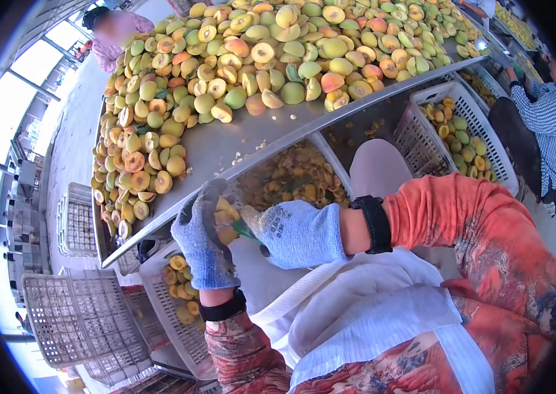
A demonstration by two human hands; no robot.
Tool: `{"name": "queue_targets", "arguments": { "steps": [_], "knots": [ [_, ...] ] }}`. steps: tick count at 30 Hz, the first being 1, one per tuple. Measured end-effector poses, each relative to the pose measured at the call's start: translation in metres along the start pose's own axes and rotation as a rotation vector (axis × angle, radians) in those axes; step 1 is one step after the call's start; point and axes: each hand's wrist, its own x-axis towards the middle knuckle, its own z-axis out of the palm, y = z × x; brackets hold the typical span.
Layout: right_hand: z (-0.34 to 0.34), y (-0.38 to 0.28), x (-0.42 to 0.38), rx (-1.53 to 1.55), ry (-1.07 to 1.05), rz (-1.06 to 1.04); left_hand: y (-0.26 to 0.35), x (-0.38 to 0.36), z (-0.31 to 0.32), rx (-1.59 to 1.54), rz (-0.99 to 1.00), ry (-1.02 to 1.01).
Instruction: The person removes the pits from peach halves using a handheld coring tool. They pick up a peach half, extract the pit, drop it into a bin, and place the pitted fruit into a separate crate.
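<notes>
My left hand, in a blue and grey glove, is closed around a yellowish fruit piece in front of the table edge. Beside it, my right hand, in a similar glove, is wrapped round a small tool with a green part that meets the fruit. The tool's tip is hidden. Beyond both hands, halved and whole fruits are heaped on the metal table. Just under the table edge, a compartment holds many fruit pieces.
A white crate of fruit stands at the right, another below my left hand. Stacked crates are at the lower left. One person is at the far left, a seated person at the right. The table's metal rim runs diagonally.
</notes>
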Motion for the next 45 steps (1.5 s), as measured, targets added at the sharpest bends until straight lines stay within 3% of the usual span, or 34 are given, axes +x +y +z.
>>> {"name": "queue_targets", "arguments": {
  "steps": [2, 3, 4, 6, 8, 11, 12, 14, 16, 18, 19, 22, 23, 24, 26, 27, 28, 30, 32, 34, 35, 36, 37, 38, 41, 44, 45],
  "knots": [
    [0.001, -0.005, 0.005, 0.057, 0.002, -0.008, 0.011, 0.005, 0.002, 0.077, 0.094, 0.037],
    [0.003, -0.009, 0.009, 0.011, 0.064, -0.082, 0.003, -0.006, 0.010, 0.293, 0.463, 0.104],
    [0.003, -0.012, 0.013, -0.039, 0.126, -0.155, 0.005, -0.007, 0.009, 0.294, 0.468, 0.103],
    [0.002, -0.005, 0.014, -0.103, 0.152, -0.155, 0.006, -0.009, 0.010, -0.399, 0.051, 0.192],
    [-0.010, 0.010, 0.016, -0.246, 0.192, -0.284, 0.008, -0.007, 0.001, -0.385, -0.014, 0.153],
    [-0.013, 0.024, 0.019, -0.349, 0.141, -0.305, 0.011, -0.013, 0.000, -0.446, -0.158, 0.062],
    [-0.014, 0.026, 0.018, -0.380, 0.165, -0.357, 0.010, -0.014, 0.001, -0.447, -0.154, 0.058],
    [0.008, 0.006, 0.000, -0.382, 0.133, -0.279, 0.005, -0.018, 0.003, -0.241, 0.194, 0.066],
    [0.029, -0.006, -0.013, -0.190, 0.183, -0.188, 0.006, -0.024, 0.008, -0.275, 0.231, 0.124],
    [0.030, -0.003, -0.017, -0.061, 0.136, -0.116, -0.006, -0.022, -0.004, 0.011, 0.278, 0.019],
    [0.031, -0.002, -0.020, 0.061, 0.085, -0.051, -0.017, -0.016, -0.014, -0.065, 0.209, -0.019],
    [0.033, -0.002, -0.007, -0.101, 0.029, -0.102, 0.015, -0.016, 0.010, -0.147, 0.059, -0.005],
    [0.042, -0.006, -0.003, -0.133, 0.170, -0.170, 0.010, -0.012, 0.014, -0.031, 0.214, 0.052],
    [0.043, -0.006, -0.001, -0.132, 0.169, -0.175, 0.007, -0.013, 0.013, -0.029, 0.216, 0.057],
    [0.045, -0.009, 0.002, 0.167, 0.303, -0.209, 0.004, -0.014, 0.008, 0.131, 0.350, 0.031],
    [0.020, -0.018, -0.002, 0.564, -0.014, 0.127, 0.006, -0.011, 0.002, 0.114, 0.157, 0.027],
    [0.015, -0.020, -0.006, 0.566, -0.012, 0.127, 0.007, -0.006, -0.005, 0.117, 0.157, 0.026],
    [0.012, -0.023, -0.013, 0.434, -0.125, 0.149, 0.007, -0.001, -0.024, -0.038, -0.110, -0.257],
    [0.006, -0.028, -0.013, 0.501, -0.158, 0.203, -0.005, 0.008, -0.033, -0.031, -0.073, -0.325],
    [0.008, -0.024, -0.004, 0.561, -0.190, 0.247, -0.015, 0.022, -0.043, 0.243, 0.018, -0.361],
    [0.018, -0.016, 0.004, 0.714, -0.194, 0.249, -0.011, 0.019, -0.036, 0.133, 0.019, -0.267],
    [0.021, -0.009, 0.010, 0.866, -0.194, 0.251, 0.004, 0.011, -0.027, -0.170, -0.134, -0.171],
    [-0.015, -0.024, 0.007, 0.981, -0.291, 0.373, 0.017, -0.002, -0.008, -0.126, -0.052, -0.068],
    [-0.014, -0.024, 0.007, 0.984, -0.290, 0.373, 0.022, -0.012, 0.005, -0.080, 0.028, 0.037],
    [-0.009, -0.032, -0.001, 0.821, -0.237, 0.283, -0.003, -0.002, -0.019, 0.228, -0.005, 0.037],
    [-0.004, -0.029, -0.001, 0.748, -0.295, 0.308, -0.016, 0.007, -0.028, 0.090, -0.168, -0.029],
    [-0.003, -0.030, -0.001, 0.861, -0.293, 0.362, -0.018, 0.006, -0.031, 0.082, -0.072, -0.055]
  ]
}}
